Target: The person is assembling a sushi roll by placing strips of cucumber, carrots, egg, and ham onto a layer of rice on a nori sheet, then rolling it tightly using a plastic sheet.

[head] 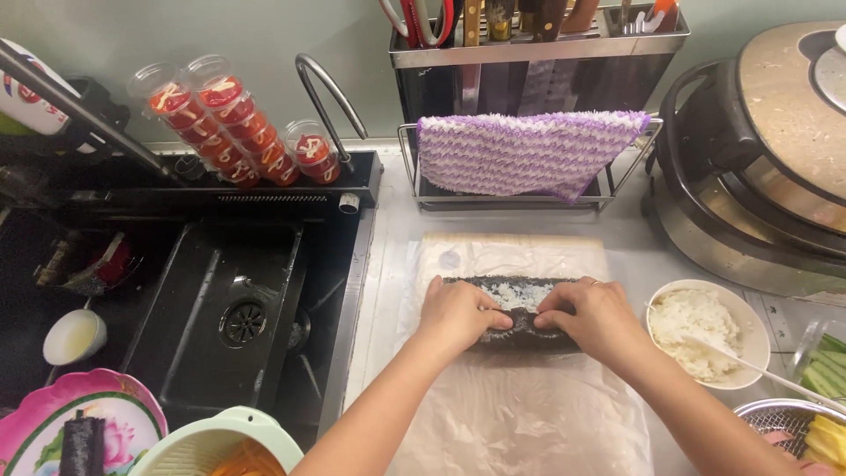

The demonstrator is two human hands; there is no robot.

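A dark seaweed roll [520,330] with white rice showing on its far flap lies on a plastic-wrapped bamboo mat [515,257] on the counter. My left hand [456,314] presses on the roll's left half, fingers curled over it. On the right half my right hand [592,316] grips the roll the same way, a ring on one finger. Both thumbs meet near the middle of the roll.
A bowl of rice [705,333] with a white spoon sits to the right, with cut vegetables [824,370] and a strainer [784,421] beyond. A black sink [220,308] lies left. A purple cloth [529,150] hangs on a rack behind; a cooker [758,159] stands back right. A pink plate [79,423] holds a finished roll.
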